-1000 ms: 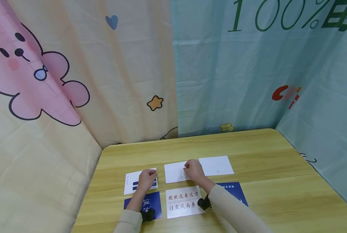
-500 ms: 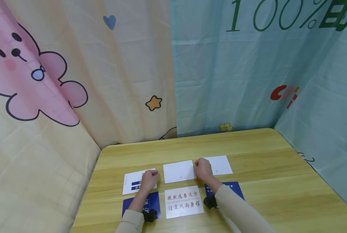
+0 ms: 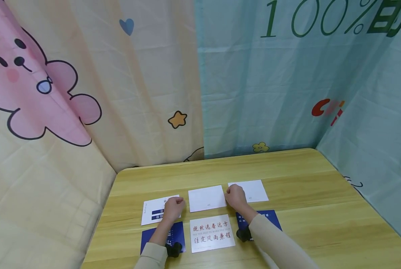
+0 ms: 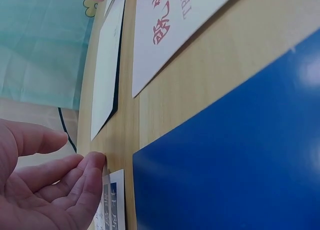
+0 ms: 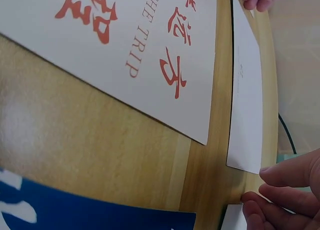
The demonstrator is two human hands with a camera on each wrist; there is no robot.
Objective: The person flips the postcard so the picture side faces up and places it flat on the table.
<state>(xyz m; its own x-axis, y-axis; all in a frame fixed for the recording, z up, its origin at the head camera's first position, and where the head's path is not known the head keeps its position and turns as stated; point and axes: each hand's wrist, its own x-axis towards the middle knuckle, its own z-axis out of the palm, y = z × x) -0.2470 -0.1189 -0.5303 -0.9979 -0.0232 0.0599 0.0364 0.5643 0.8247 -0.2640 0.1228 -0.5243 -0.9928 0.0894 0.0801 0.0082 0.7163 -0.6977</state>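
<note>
Postcard-like cards lie in two rows on the table. At the back are a white card with dark blue blocks [image 3: 150,213], a plain white card in the middle [image 3: 207,198] and another white card [image 3: 255,191] at right. In front are a blue card [image 3: 179,236], a white card with red characters [image 3: 212,233] and a second blue card [image 3: 270,218]. My left hand [image 3: 174,208] hovers over the blocked card, thumb and loosely bent fingers [image 4: 92,182] apart, holding nothing. My right hand [image 3: 235,196] is between the two plain cards, its thumb [image 5: 287,171] by the middle card's corner; whether it touches is unclear.
A light wooden table [image 3: 321,209] carries the cards, with bare wood to their right. Behind it hang a cream curtain [image 3: 146,93] and a blue-green curtain [image 3: 261,93] with printed cartoons. Dark wrist devices [image 3: 174,249] sit at both wrists.
My right hand has moved right, off the middle white card to the gap beside the right one. My left hand has shifted slightly right. The cards stay in place.
</note>
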